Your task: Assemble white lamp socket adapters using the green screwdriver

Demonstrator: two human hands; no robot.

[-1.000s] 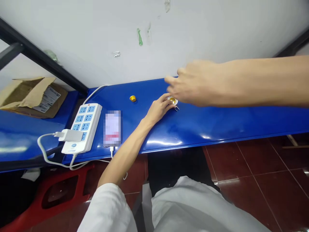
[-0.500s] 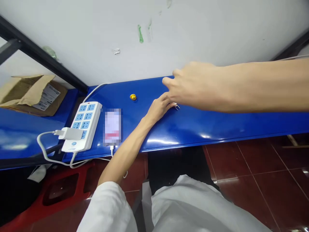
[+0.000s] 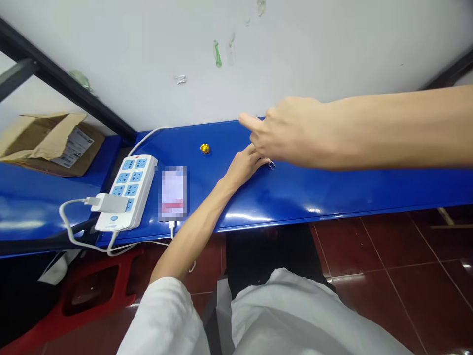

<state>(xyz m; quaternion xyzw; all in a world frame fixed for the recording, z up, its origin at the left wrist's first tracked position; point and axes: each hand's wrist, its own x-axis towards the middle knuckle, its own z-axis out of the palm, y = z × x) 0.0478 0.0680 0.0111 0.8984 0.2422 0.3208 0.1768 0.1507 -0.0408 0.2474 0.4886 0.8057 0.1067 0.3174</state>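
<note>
My left hand [image 3: 244,165] rests low over the blue tabletop, its fingers closed on a small piece with two thin metal prongs [image 3: 272,164]. Only the prongs stick out at the right; the rest of the piece is hidden. Just above it, my right hand [image 3: 286,130] reaches in from the right and covers the left fingertips. One of its fingers points left while the others curl under, so whatever they grip is out of sight. A small gold-coloured round cap [image 3: 204,148] sits on the tabletop, left of both hands.
A white power strip [image 3: 127,192] with a plugged-in charger [image 3: 110,203] lies at the left. Beside it is a phone [image 3: 173,192] with its screen blurred, joined to a white cable. An open cardboard box [image 3: 51,145] stands at far left. The wall [image 3: 314,49] rises behind the blue tabletop [image 3: 332,190].
My right hand has shifted slightly, and its pointing finger now reaches further left and up. The left hand stays in place around the pronged piece. The camera view has moved a little.
</note>
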